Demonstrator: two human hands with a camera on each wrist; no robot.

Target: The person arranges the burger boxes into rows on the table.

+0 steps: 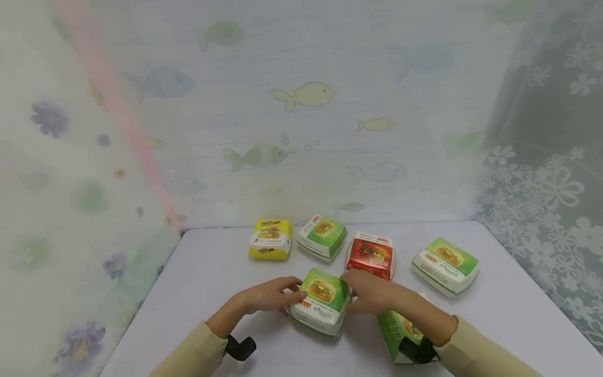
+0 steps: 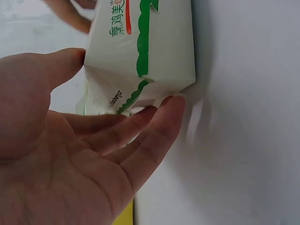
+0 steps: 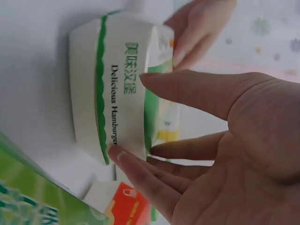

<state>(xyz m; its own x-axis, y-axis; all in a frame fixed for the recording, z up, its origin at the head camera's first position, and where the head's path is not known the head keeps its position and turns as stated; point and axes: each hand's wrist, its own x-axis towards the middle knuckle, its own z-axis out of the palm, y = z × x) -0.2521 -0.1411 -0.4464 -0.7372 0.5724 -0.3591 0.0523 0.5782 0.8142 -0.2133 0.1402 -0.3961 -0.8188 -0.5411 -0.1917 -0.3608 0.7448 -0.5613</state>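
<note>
A green and white hamburger box [image 1: 321, 302] sits between the two hands near the front middle of the table. My left hand [image 1: 275, 295] holds its left side, thumb at the upper edge and fingers around the lower side in the left wrist view. On the opposite side, my right hand [image 1: 369, 291] grips the box with thumb and fingertips. "Delicious Hamburger" reads on the box's side [image 3: 124, 84] in the right wrist view. Partly hidden under the right forearm lies another green box [image 1: 393, 335]. Just behind the right hand, a red and white box [image 1: 372, 252] is partly covered.
Along the back of the white table [image 1: 212, 277] stand a yellow box [image 1: 270, 240] and a green and white box [image 1: 322, 236]. One more green and white box [image 1: 445, 266] lies at the right. A fish-patterned curtain [image 1: 301, 131] hangs behind the table.
</note>
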